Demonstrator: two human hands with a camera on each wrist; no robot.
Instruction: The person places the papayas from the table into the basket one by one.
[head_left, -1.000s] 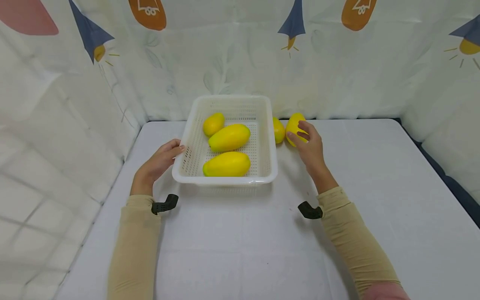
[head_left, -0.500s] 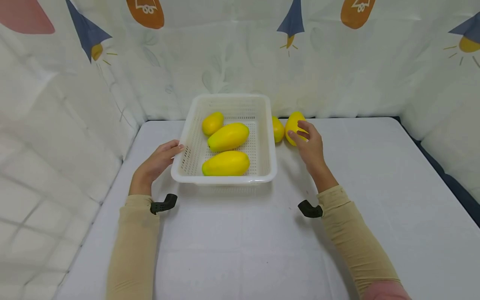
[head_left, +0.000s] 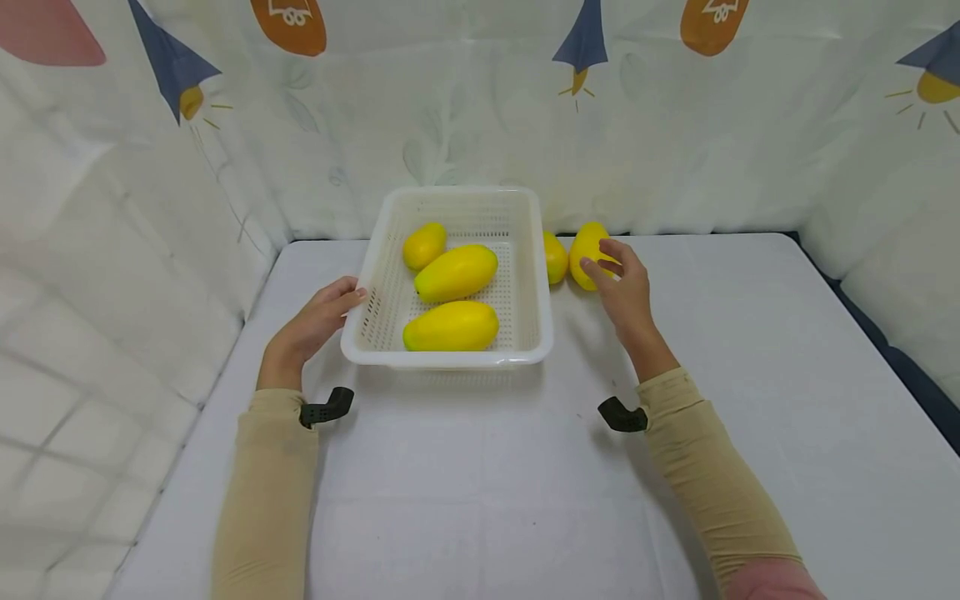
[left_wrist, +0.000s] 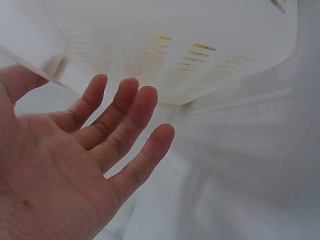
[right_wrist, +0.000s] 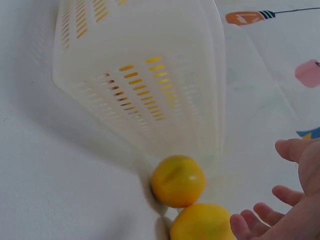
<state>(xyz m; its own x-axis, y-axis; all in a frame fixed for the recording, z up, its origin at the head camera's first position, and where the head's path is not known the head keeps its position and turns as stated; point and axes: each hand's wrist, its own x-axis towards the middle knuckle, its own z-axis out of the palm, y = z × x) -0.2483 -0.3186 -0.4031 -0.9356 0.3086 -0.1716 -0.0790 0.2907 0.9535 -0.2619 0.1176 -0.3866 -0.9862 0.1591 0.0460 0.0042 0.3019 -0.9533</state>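
Observation:
A white perforated plastic basket [head_left: 447, 360] stands on the table. My left hand [head_left: 313, 327] holds its left rim, thumb over the edge; in the left wrist view that hand's fingers [left_wrist: 143, 105] extend beneath the rim, close to the outer wall. Inside lie two long yellow mango-like fruits, one mango [head_left: 451, 326] in front and another mango [head_left: 457, 273] behind, plus a smaller yellow fruit [head_left: 425, 246]. Just right of the basket are a round-ended yellow fruit [right_wrist: 178, 181] and a larger yellow mango [head_left: 588, 254]. Beside the latter, my right hand [head_left: 626, 292] is spread, gripping nothing.
A white cloth covers the table [head_left: 480, 483]. Pale patterned curtain walls [head_left: 480, 108] stand at the back and both sides. A dark wrist mount [head_left: 327, 407] sits on the left sleeve, and a matching mount [head_left: 622, 415] on the right.
My right hand has drawn slightly to the right, away from the larger mango. The left hand keeps its hold on the basket rim, and the fruits stay where they were.

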